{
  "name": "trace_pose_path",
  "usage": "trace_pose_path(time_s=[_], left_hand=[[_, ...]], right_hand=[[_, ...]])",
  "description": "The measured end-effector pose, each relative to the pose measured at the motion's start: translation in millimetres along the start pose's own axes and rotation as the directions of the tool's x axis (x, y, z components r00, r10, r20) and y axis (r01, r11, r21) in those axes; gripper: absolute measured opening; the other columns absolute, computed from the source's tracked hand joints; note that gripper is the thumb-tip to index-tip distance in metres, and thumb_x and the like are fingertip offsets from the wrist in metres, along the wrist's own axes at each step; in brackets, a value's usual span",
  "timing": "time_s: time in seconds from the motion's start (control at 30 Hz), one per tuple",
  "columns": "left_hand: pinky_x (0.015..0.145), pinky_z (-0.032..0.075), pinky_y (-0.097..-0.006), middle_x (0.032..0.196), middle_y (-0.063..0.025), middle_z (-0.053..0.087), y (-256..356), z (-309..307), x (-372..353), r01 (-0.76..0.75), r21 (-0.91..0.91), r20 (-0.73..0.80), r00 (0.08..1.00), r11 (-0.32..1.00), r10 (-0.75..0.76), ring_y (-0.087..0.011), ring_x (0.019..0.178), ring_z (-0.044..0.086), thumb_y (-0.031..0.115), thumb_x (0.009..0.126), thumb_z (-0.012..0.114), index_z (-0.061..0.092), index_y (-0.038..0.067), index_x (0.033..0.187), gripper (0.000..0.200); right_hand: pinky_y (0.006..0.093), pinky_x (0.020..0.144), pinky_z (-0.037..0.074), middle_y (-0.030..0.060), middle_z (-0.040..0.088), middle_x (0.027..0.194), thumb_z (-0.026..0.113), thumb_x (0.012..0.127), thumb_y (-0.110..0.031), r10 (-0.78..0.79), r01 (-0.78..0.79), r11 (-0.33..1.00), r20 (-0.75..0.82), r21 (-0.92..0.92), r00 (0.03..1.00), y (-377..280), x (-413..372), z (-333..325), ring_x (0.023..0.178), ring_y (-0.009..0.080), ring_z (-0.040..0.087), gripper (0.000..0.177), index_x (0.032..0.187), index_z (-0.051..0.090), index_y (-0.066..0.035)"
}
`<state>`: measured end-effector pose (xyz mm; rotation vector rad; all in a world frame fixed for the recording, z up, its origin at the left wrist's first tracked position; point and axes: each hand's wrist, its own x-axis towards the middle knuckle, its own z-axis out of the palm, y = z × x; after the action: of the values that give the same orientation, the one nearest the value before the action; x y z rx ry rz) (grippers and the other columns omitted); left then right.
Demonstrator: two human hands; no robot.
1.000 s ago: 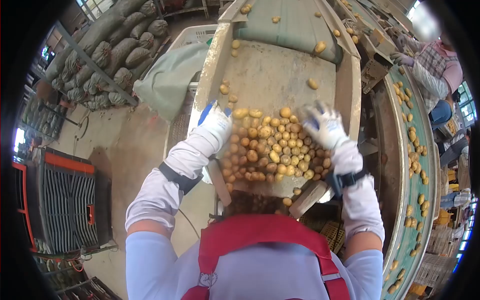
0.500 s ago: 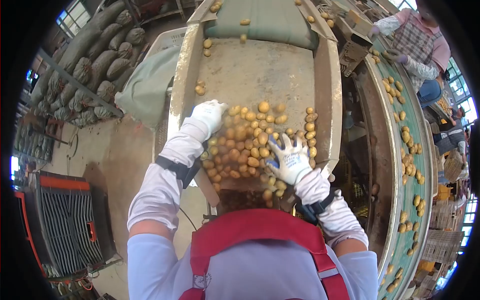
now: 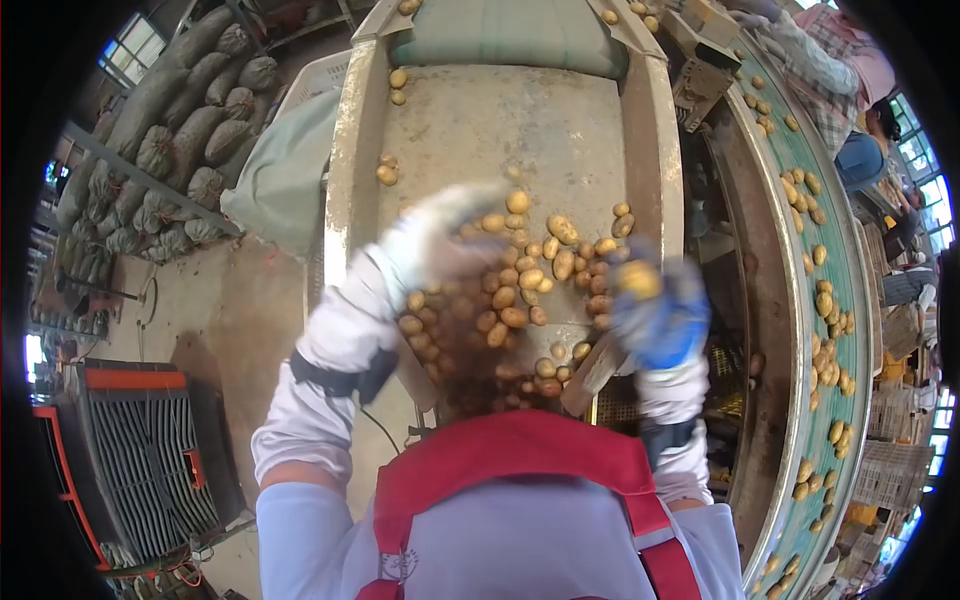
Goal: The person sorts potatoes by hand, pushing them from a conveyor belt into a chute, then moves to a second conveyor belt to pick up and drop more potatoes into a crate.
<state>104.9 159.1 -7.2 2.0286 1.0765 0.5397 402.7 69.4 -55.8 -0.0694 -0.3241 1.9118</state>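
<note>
Several yellow-brown potatoes (image 3: 504, 297) lie heaped at the lower end of a worn, pale sorting chute (image 3: 500, 120). Over the left side of this heap is my left hand (image 3: 432, 240) in a white glove, blurred, its fingers stretched toward the right. My right hand (image 3: 665, 318), also gloved, is turned so that the blue palm coating shows. It is raised by the chute's right wall with a potato (image 3: 638, 280) in its fingers. Both gloved hands are smeared by motion.
On the right runs a green conveyor belt (image 3: 825, 375) carrying scattered potatoes, with a person (image 3: 835, 70) beside it at the top. Filled sacks (image 3: 190, 130) are stacked at upper left. A dark slatted machine with orange trim (image 3: 140, 450) stands at lower left.
My right hand has lifted off the heap, moved right and turned over, now with a potato. My left hand has shifted over the potatoes, fingers now stretched out. The view has shifted slightly.
</note>
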Motion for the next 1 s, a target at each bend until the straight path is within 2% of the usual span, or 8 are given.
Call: trace_pose_path(time_s=[0.1, 0.17, 0.37, 0.47, 0.57, 0.8, 0.9, 1.0], left_hand=[[0.113, 0.034, -0.0392, 0.147, -0.0221, 0.041, -56, -36, -7, 0.178, 0.565, -0.084, 0.984, 0.806, -0.158, -0.0341, 0.135, 0.042, 0.033, 0.073, 0.082, 0.039, 0.012, 0.146, 0.088], [0.113, 0.033, -0.0435, 0.150, -0.0249, 0.033, -49, -30, -13, 0.228, 0.714, 0.035, 0.933, 0.662, -0.359, -0.0404, 0.137, 0.036, 0.046, 0.067, 0.083, 0.033, 0.017, 0.149, 0.100], [0.105, 0.038, -0.0546, 0.147, -0.0217, 0.037, -42, 39, -20, 0.164, 0.780, 0.120, 0.908, 0.604, -0.401, -0.0510, 0.133, 0.034, 0.043, 0.062, 0.086, 0.026, 0.017, 0.151, 0.110], [0.104, 0.041, -0.0524, 0.146, -0.0183, 0.039, -22, 42, -30, 0.078, 0.778, 0.232, 0.887, 0.624, -0.400, -0.0465, 0.130, 0.040, 0.040, 0.065, 0.085, 0.033, 0.016, 0.148, 0.101], [0.102, 0.044, -0.0455, 0.143, -0.0161, 0.046, -8, 26, -30, -0.019, 0.694, 0.377, 0.861, 0.720, -0.341, -0.0369, 0.128, 0.047, 0.036, 0.069, 0.083, 0.046, 0.013, 0.141, 0.084], [0.107, 0.041, -0.0375, 0.139, -0.0185, 0.050, -37, -13, 58, 0.081, 0.506, 0.007, 0.995, 0.859, -0.098, -0.0339, 0.126, 0.051, 0.027, 0.077, 0.078, 0.051, 0.011, 0.138, 0.068], [0.111, 0.036, -0.0388, 0.144, -0.0190, 0.045, -59, -9, 81, 0.107, 0.570, 0.033, 0.988, 0.814, -0.153, -0.0350, 0.133, 0.044, 0.030, 0.076, 0.080, 0.045, 0.012, 0.142, 0.077], [0.113, 0.033, -0.0429, 0.153, -0.0196, 0.032, -71, -6, 97, 0.190, 0.641, 0.071, 0.950, 0.743, -0.305, -0.0406, 0.136, 0.037, 0.037, 0.070, 0.084, 0.036, 0.021, 0.149, 0.094]], right_hand=[[0.0434, 0.103, 0.043, 0.0247, 0.037, 0.147, 0.051, 0.097, -0.033, -0.462, 0.469, 0.855, 0.085, -0.220, 0.883, -104, -40, 21, 0.122, 0.0313, 0.050, 0.064, 0.145, 0.030, 0.005], [0.0512, 0.113, 0.031, 0.0309, 0.018, 0.154, 0.042, 0.099, -0.045, -0.770, 0.758, 0.634, 0.044, 0.154, 0.636, -149, -63, 15, 0.140, 0.0424, 0.030, 0.076, 0.150, 0.016, 0.006], [0.0469, 0.113, 0.031, 0.0194, 0.042, 0.147, 0.052, 0.097, -0.032, -0.156, 0.238, 0.724, 0.183, -0.648, 0.971, -69, 23, -30, 0.134, 0.0337, 0.044, 0.057, 0.145, 0.039, -0.005], [0.0405, 0.106, 0.039, 0.0193, 0.055, 0.133, 0.055, 0.094, -0.032, -0.083, -0.162, -0.136, -0.151, -0.977, 0.985, -31, 78, -35, 0.122, 0.0347, 0.053, 0.051, 0.136, 0.048, -0.003], [0.0417, 0.101, 0.043, 0.0223, 0.057, 0.123, 0.059, 0.089, -0.030, -0.103, -0.144, -0.870, -0.112, -0.471, 0.988, 1, 120, -78, 0.117, 0.0366, 0.055, 0.047, 0.129, 0.055, -0.006], [0.0400, 0.092, 0.050, 0.0186, 0.060, 0.116, 0.064, 0.080, -0.018, 0.031, -0.026, -0.497, -0.048, -0.868, 0.998, -5, 135, -94, 0.105, 0.0343, 0.061, 0.046, 0.126, 0.059, -0.013], [0.0251, 0.070, 0.053, 0.0058, 0.064, 0.113, 0.065, 0.087, -0.013, -0.204, -0.152, 0.270, -0.211, -0.951, 0.956, -66, 85, -7, 0.081, 0.0138, 0.063, 0.041, 0.128, 0.058, -0.009], [0.0332, 0.085, 0.051, 0.0143, 0.058, 0.122, 0.060, 0.093, -0.022, -0.500, 0.433, 0.686, 0.054, -0.585, 0.864, -172, 31, -9, 0.095, 0.0193, 0.061, 0.049, 0.135, 0.047, 0.000]])
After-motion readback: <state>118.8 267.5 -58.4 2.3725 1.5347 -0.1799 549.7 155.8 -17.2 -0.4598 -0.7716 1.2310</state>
